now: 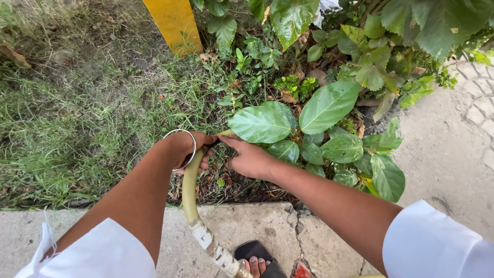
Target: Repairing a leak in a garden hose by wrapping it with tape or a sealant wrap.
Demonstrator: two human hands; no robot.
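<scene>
A sandalled foot (256, 263) stands on the kerb (257, 226). The hose (189, 193) rises over the kerb; the left hand (188, 149) and right hand (250, 157) both grip it. Beyond the hose: leaves (288, 121), then a yellow post (174, 24).

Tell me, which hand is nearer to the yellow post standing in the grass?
Left. The left hand, gripping the yellowish-green hose, lies below the yellow post. The right hand, on the hose's tip, sits farther right beside the broad green leaves.
</scene>
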